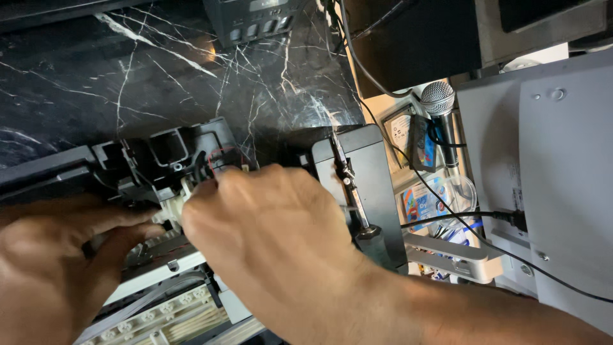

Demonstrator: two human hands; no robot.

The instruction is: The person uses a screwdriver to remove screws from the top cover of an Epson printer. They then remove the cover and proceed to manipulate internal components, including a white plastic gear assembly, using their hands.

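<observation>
Hands (268, 223) crowd printer (172, 160) edge; room rt.

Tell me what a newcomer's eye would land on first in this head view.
First the two hands: the right hand fills the centre, fingers pinched at the black and white mechanism of an opened machine, while the left hand steadies it from the lower left. Next, the white-veined black marble surface behind, and a silver-headed microphone standing to the right.
</observation>
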